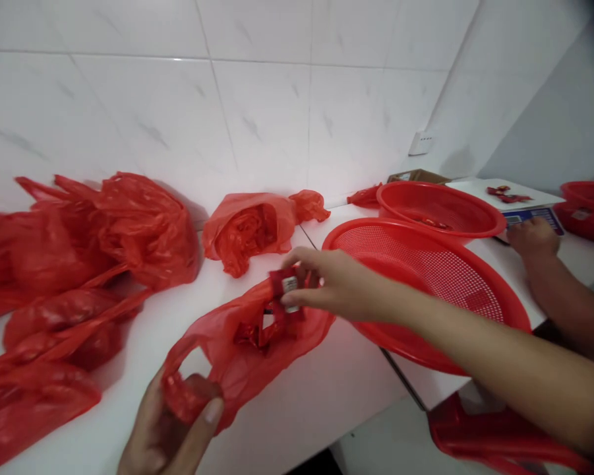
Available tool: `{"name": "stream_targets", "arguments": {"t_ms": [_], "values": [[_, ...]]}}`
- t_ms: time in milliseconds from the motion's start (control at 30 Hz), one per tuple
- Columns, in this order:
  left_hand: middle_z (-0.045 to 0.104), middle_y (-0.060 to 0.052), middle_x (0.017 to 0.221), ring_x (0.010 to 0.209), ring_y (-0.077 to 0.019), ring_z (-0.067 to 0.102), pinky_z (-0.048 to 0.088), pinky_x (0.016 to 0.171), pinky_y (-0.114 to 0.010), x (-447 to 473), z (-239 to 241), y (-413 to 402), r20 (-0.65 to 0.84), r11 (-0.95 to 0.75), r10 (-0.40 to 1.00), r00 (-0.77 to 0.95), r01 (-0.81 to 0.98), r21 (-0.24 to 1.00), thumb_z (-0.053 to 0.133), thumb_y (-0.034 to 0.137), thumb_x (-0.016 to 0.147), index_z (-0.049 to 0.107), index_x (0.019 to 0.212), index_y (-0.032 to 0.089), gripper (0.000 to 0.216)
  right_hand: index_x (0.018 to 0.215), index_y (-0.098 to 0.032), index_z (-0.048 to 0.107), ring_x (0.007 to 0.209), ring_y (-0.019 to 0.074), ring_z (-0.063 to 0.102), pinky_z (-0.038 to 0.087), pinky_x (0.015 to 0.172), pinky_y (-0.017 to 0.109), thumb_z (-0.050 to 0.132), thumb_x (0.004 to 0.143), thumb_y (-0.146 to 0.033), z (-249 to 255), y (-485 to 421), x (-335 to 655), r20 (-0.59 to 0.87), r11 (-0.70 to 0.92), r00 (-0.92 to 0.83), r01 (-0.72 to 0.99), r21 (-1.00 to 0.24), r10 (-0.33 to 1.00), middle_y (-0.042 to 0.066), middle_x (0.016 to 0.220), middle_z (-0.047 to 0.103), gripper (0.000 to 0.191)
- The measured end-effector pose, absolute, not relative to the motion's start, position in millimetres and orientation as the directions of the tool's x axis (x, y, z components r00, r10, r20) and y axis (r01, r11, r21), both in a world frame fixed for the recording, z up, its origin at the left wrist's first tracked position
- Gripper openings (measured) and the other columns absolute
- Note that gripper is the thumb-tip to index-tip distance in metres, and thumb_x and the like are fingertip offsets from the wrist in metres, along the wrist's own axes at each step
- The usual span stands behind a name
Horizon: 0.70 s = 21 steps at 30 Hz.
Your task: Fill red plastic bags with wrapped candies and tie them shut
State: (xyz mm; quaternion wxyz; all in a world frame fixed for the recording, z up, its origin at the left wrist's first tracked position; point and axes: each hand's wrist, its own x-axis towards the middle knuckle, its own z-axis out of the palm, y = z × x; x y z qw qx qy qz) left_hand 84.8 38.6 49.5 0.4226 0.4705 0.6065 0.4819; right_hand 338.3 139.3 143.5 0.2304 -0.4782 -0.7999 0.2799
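My left hand is closed on the handle of a thin red plastic bag that lies on the white table, its mouth spread open. Inside the bag are several small, shiny red-wrapped pieces. Over the bag's mouth, my right hand pinches a small red packet with a white label; its contents cannot be made out. Just right of the bag stands a large red perforated plastic basket, partly hidden behind my right forearm.
Filled red bags crowd the left, and a crumpled red bag lies by the tiled wall. A second red basket stands behind. Farther right, a co-worker's hand is at a scale holding red packets. A red stool stands below.
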Motion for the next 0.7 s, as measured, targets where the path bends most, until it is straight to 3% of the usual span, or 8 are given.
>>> {"name": "stream_targets", "arguments": {"t_ms": [100, 167, 267, 367, 467, 600, 700], "values": [[0.067, -0.002, 0.111, 0.099, -0.0267, 0.063, 0.058, 0.077, -0.032, 88.9, 69.9, 39.9, 0.005, 0.013, 0.988, -0.156, 0.117, 0.993, 0.071, 0.047, 0.071, 0.035, 0.143, 0.033, 0.082, 0.124, -0.027, 0.054, 0.101, 0.028, 0.057, 0.049, 0.082, 0.039, 0.059, 0.087, -0.043, 124.2, 137.9, 295.2, 0.252, 0.61, -0.555, 0.719, -0.332, 0.792, 0.008, 0.113, 0.061, 0.041], [0.065, -0.002, 0.118, 0.105, -0.027, 0.062, 0.056, 0.084, -0.034, 78.4, 78.8, 42.4, 0.04, -0.029, 0.991, -0.129, 0.09, 0.996, 0.071, 0.043, 0.073, 0.031, 0.145, 0.034, 0.083, 0.121, -0.024, 0.058, 0.11, 0.0354, 0.051, 0.046, 0.088, 0.046, 0.064, 0.084, -0.04, 109.2, 138.7, 287.1, 0.287, 0.66, -0.614, 0.745, -0.095, 0.735, 0.012, 0.126, 0.053, 0.041], [0.062, 0.001, 0.126, 0.111, -0.0241, 0.06, 0.053, 0.092, -0.035, 53.8, 90.2, 49.4, 0.065, -0.063, 0.995, -0.078, 0.032, 0.998, 0.07, 0.037, 0.077, 0.03, 0.145, 0.037, 0.079, 0.127, -0.026, 0.055, 0.106, 0.0395, 0.054, 0.047, 0.085, 0.05, 0.071, 0.076, -0.027, 95.1, 133.2, 297.4, 0.143, 0.576, -0.574, 0.817, 0.032, 0.806, 0.014, 0.131, 0.048, 0.053], [0.064, 0.002, 0.124, 0.105, -0.0195, 0.063, 0.055, 0.086, -0.026, 29.7, 110.1, 60.2, 0.078, -0.079, 0.996, -0.039, -0.039, 0.996, 0.072, 0.031, 0.076, 0.039, 0.141, 0.037, 0.073, 0.135, -0.032, 0.046, 0.088, 0.0287, 0.064, 0.053, 0.074, 0.039, 0.062, 0.075, -0.006, 108.4, 124.9, 314.3, -0.107, 0.404, -0.409, 0.913, -0.059, 0.906, 0.01, 0.1, 0.063, 0.067], [0.072, 0.0, 0.097, 0.074, -0.0134, 0.067, 0.056, 0.063, -0.018, 9.3, 143.1, 70.6, 0.116, -0.123, 0.992, -0.05, -0.161, 0.979, 0.073, 0.02, 0.073, 0.06, 0.122, 0.027, 0.051, 0.133, -0.031, 0.046, 0.068, 0.021, 0.066, 0.053, 0.06, 0.03, 0.057, 0.074, -0.002, 154.2, 127.0, 324.2, -0.303, 0.207, -0.295, 0.934, -0.29, 0.906, 0.002, 0.074, 0.065, 0.066], [0.065, 0.002, 0.062, 0.046, -0.008, 0.056, 0.051, 0.044, -0.015, -11.2, 188.7, 75.1, 0.174, -0.189, 0.98, -0.093, -0.201, 0.961, 0.066, 0.009, 0.071, 0.069, 0.099, 0.016, 0.03, 0.123, -0.023, 0.054, 0.067, 0.0157, 0.065, 0.053, 0.057, 0.025, 0.056, 0.073, -0.004, 217.4, 141.8, 327.4, -0.241, 0.174, -0.325, 0.853, -0.492, 0.914, 0.001, 0.083, 0.068, 0.054], [0.064, -0.001, 0.06, 0.047, -0.0101, 0.059, 0.05, 0.041, -0.015, -20.6, 207.4, 73.1, 0.08, -0.08, 0.997, -0.002, -0.095, 0.992, 0.07, 0.013, 0.071, 0.071, 0.095, 0.012, 0.025, 0.112, -0.019, 0.062, 0.063, 0.014, 0.064, 0.052, 0.055, 0.024, 0.061, 0.071, -0.006, 238.5, 149.1, 326.4, -0.316, 0.151, -0.347, 0.848, -0.508, 0.883, 0.003, 0.082, 0.068, 0.044]]}}
